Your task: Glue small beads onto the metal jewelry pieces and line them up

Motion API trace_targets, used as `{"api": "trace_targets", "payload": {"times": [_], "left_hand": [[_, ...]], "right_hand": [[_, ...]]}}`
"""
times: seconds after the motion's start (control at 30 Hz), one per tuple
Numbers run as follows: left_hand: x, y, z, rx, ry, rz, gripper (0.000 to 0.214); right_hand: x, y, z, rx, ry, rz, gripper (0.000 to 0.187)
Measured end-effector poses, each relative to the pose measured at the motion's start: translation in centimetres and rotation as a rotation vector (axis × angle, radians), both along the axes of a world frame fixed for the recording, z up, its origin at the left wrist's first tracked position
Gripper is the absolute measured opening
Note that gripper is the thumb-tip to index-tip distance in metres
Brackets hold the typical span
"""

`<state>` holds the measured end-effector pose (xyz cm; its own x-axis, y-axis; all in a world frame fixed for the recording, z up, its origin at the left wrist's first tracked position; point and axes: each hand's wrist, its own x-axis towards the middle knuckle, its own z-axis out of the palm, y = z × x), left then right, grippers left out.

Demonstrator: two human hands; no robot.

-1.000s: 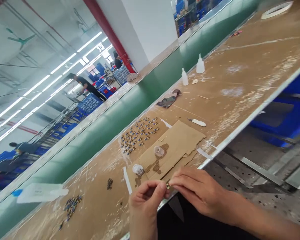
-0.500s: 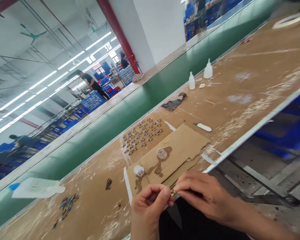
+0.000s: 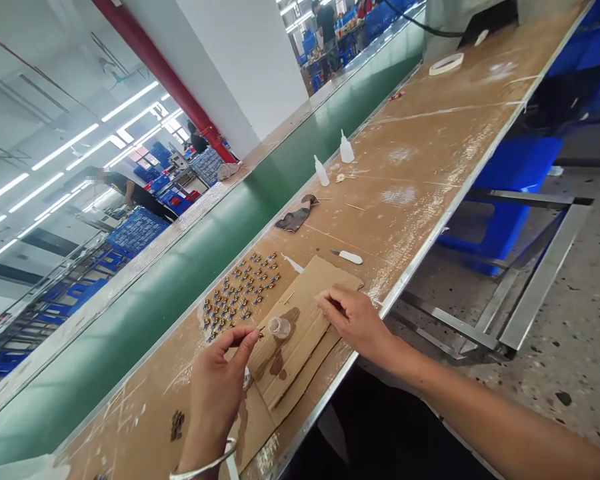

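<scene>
My left hand (image 3: 220, 373) is pinched shut on a tiny metal part, held out beside a small clear cap (image 3: 279, 327) that stands on a glue-stained cardboard sheet (image 3: 305, 313). My right hand (image 3: 353, 320) rests on the cardboard's right part, its fingers curled around what looks like a thin stick; I cannot make it out clearly. Just beyond my left hand, several small blue-and-brass parts (image 3: 240, 293) stand in rows on the brown bench top (image 3: 430, 153).
A white-handled knife (image 3: 347, 256), a dark rag (image 3: 295, 217), two glue bottles (image 3: 321, 171) (image 3: 347, 148) and a tape roll (image 3: 446, 63) lie farther along. A green conveyor belt (image 3: 190, 260) runs behind the bench. Blue crates (image 3: 510, 193) stand below right. Other people work in the background.
My hands have come apart: the left carried the small part forward toward the clear cap, the right moved onto the cardboard. The camera swung right and down.
</scene>
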<state>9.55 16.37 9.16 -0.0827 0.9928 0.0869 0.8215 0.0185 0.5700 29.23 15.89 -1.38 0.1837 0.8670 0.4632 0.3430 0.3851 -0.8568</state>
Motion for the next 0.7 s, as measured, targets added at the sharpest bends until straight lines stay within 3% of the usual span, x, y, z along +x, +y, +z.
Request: {"api": "trace_targets", "payload": {"times": [0.1,0.37,0.7], "left_hand": [[0.6,0.5,-0.1,0.014,0.113,-0.018,0.030],[1.4,1.1,-0.4,0.016,0.302,-0.091,0.026],[1.9,1.5,-0.6,0.035,0.317,-0.122,0.026]], "right_hand": [[0.0,0.0,-0.1,0.024,0.003,-0.007,0.015],[0.0,-0.2,-0.3,0.088,-0.001,-0.059,0.013],[0.2,-0.3,-0.1,0.147,-0.011,-0.092,0.011]]}}
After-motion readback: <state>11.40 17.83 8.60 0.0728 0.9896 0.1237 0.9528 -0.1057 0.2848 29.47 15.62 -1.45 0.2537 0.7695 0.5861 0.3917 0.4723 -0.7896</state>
